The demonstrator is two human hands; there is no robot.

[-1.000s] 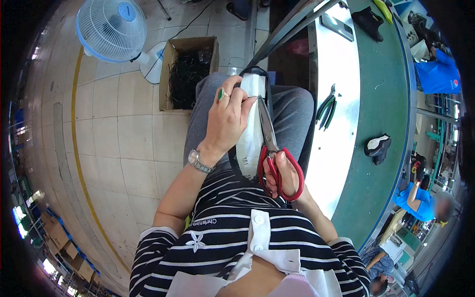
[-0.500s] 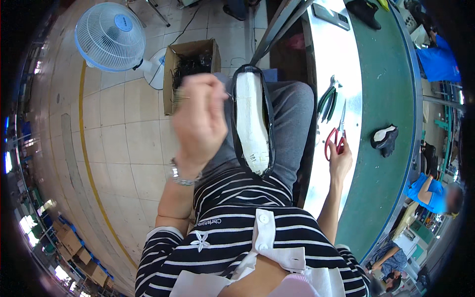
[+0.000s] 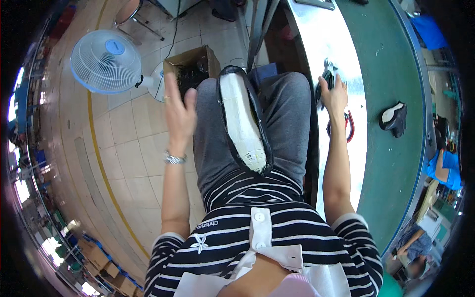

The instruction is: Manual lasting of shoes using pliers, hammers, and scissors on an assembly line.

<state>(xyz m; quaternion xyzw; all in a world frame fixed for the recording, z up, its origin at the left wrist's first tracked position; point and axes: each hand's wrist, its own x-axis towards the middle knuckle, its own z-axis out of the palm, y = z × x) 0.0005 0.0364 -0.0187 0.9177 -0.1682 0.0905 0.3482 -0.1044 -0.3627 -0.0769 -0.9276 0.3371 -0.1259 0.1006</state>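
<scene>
A black shoe upper with a white bottom facing up lies lengthwise across my lap, touched by neither hand. My left hand is raised to the left of it, slightly blurred, its fingers stretched and the thumb apart. On the metal bench strip, my right hand reaches over the dark green-handled pliers. Thumb and fingers are spread either side of the pliers, partly covering them. Beneath that wrist lie red-handled scissors, mostly hidden by the arm.
A cardboard box with dark scraps stands beyond my left knee, next to a white fan. On the green work surface sits another black shoe. A phone lies at the strip's far end. People work at far right.
My right hand has let go of the red scissors and moved farther up to the pliers. My left hand has opened and shifted left, away from the shoe. The view has shifted slightly.
</scene>
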